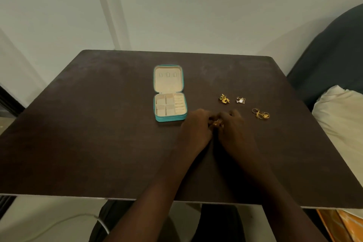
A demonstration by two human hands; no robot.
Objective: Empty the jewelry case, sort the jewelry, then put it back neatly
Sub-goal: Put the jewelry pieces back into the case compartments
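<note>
Case point(170, 93) open on surface point(98, 133), compartments look empty: emptying likely done. Three sorted heaps right of it: gold point(224, 98), silver point(240, 100), rings point(260, 113). Left hand point(196, 125) and right hand point(233, 126) together pinch gold piece point(216, 123). Refilling not yet begun.

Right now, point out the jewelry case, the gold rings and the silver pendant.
jewelry case point(170, 107): head view, on its tray dividers.
gold rings point(260, 113): head view, middle of the cluster.
silver pendant point(240, 100): head view, on its stone.

case point(170, 93) left, jewelry point(243, 105) right, on table point(98, 124)
</note>
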